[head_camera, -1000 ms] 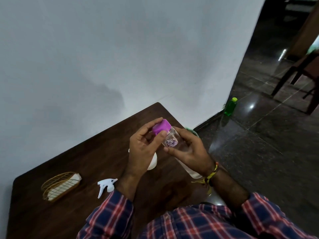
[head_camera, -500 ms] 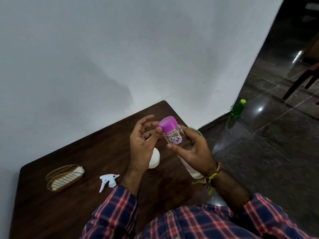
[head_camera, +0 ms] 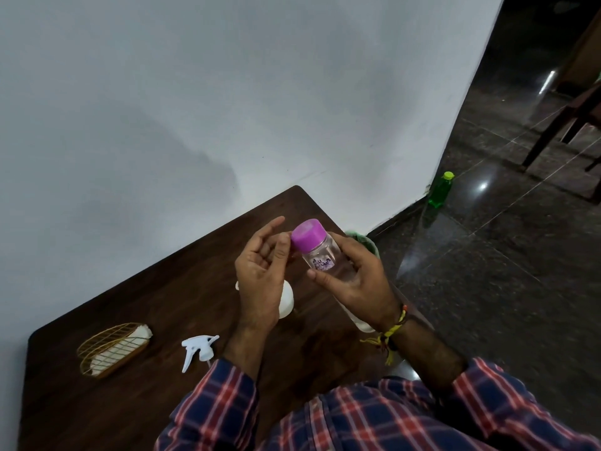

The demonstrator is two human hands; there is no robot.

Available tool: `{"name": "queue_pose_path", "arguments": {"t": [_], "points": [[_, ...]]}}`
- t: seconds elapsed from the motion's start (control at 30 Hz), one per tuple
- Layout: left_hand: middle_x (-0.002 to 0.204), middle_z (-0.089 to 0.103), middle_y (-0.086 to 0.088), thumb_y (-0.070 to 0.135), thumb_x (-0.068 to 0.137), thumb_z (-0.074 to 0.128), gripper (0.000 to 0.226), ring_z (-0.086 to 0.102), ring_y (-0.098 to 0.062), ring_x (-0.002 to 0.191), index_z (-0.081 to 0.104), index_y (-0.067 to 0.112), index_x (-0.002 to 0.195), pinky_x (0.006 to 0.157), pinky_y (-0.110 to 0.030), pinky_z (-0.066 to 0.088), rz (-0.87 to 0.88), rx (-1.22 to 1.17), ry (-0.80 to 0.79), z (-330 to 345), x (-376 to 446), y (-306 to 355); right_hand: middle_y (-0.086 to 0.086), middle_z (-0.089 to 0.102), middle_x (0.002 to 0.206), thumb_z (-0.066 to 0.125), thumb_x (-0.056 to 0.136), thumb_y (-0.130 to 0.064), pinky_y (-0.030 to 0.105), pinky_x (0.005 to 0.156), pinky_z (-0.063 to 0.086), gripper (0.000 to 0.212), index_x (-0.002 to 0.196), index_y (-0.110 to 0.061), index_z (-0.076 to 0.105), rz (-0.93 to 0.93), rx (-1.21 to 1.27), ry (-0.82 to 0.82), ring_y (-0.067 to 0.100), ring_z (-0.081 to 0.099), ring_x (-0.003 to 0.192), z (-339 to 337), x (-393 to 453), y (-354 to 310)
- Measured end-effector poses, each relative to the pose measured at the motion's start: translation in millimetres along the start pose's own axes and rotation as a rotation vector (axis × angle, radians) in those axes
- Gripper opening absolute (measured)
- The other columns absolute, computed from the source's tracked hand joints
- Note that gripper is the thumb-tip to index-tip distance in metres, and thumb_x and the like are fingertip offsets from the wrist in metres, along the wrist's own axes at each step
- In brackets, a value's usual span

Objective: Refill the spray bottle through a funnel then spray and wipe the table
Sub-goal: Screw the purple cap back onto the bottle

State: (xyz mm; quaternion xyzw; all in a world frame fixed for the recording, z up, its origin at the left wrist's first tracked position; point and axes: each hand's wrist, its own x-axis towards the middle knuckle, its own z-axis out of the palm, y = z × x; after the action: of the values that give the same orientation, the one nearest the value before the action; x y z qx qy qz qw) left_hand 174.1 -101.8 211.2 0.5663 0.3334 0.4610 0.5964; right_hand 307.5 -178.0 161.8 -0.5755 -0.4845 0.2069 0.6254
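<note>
My right hand [head_camera: 354,281] grips a clear bottle [head_camera: 322,255] with a purple cap [head_camera: 307,235], held tilted above the dark wooden table [head_camera: 156,307]. My left hand [head_camera: 261,271] is beside the cap with fingers spread, its thumb touching the cap's edge. A white object [head_camera: 286,299], likely the funnel, sits on the table mostly hidden behind my left hand. The white spray trigger head [head_camera: 198,349] lies loose on the table to the left. A white bottle body [head_camera: 357,322] shows partly under my right wrist.
A gold wire basket [head_camera: 112,348] with a white cloth lies at the table's left. A green bottle [head_camera: 439,189] stands on the dark floor by the wall. Something green [head_camera: 366,240] peeks past the table's right edge. Chair legs [head_camera: 553,131] stand far right.
My left hand has let go of the purple cap and its fingers have opened; only the thumb stays at the cap. The bottle has been raised slightly and the view has shifted.
</note>
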Motion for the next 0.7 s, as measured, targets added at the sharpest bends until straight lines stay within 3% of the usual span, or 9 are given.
{"name": "queue_pose_path", "arguments": {"t": [0.13, 0.3, 0.37, 0.47, 0.7], "points": [[0.111, 0.071, -0.011, 0.018, 0.083, 0.067, 0.054, 0.069, -0.024, 0.102, 0.052, 0.006, 0.133, 0.081, -0.033, 0.059, -0.018, -0.033, -0.061, 8, 4, 2, 0.009, 0.066, 0.114, 0.081, 0.078, -0.033, 0.052, 0.082, 0.054, 0.062, 0.131, -0.012, 0.057, -0.007, 0.060, -0.008, 0.029, 0.065, 0.102, 5, 2, -4], [0.099, 0.074, -0.005, 0.015, 0.092, 0.061, 0.034, 0.072, -0.021, 0.093, 0.059, 0.001, 0.123, 0.076, -0.030, 0.059, 0.004, 0.003, 0.120, -5, 7, 2, 0.006, 0.066, 0.107, 0.081, 0.077, -0.036, 0.047, 0.075, 0.055, 0.063, 0.130, -0.013, 0.058, -0.050, -0.044, -0.006, 0.027, 0.064, 0.096, 6, 6, -3], [0.100, 0.075, 0.002, 0.022, 0.087, 0.063, 0.039, 0.071, -0.016, 0.096, 0.062, 0.001, 0.120, 0.078, -0.028, 0.059, 0.019, 0.018, 0.081, 2, 2, 8, 0.006, 0.066, 0.108, 0.081, 0.077, -0.038, 0.047, 0.075, 0.055, 0.064, 0.131, -0.013, 0.057, -0.054, -0.065, -0.002, 0.028, 0.064, 0.096, 11, 7, -2], [0.102, 0.074, -0.004, 0.020, 0.072, 0.078, 0.054, 0.072, -0.018, 0.095, 0.063, 0.003, 0.121, 0.078, -0.030, 0.060, 0.006, 0.016, 0.061, 11, -2, 14, 0.009, 0.067, 0.109, 0.081, 0.078, -0.034, 0.049, 0.078, 0.055, 0.061, 0.131, -0.013, 0.058, -0.057, -0.029, -0.004, 0.031, 0.064, 0.097, 13, 10, -3], [0.107, 0.074, -0.007, 0.009, 0.070, 0.077, 0.046, 0.070, -0.021, 0.100, 0.066, 0.008, 0.115, 0.080, -0.029, 0.059, -0.058, -0.076, -0.041, -7, 1, 7, 0.009, 0.067, 0.119, 0.079, 0.080, -0.013, 0.048, 0.092, 0.054, 0.056, 0.130, -0.004, 0.056, 0.017, 0.122, -0.161, 0.026, 0.065, 0.109, 10, 3, -11]]}}
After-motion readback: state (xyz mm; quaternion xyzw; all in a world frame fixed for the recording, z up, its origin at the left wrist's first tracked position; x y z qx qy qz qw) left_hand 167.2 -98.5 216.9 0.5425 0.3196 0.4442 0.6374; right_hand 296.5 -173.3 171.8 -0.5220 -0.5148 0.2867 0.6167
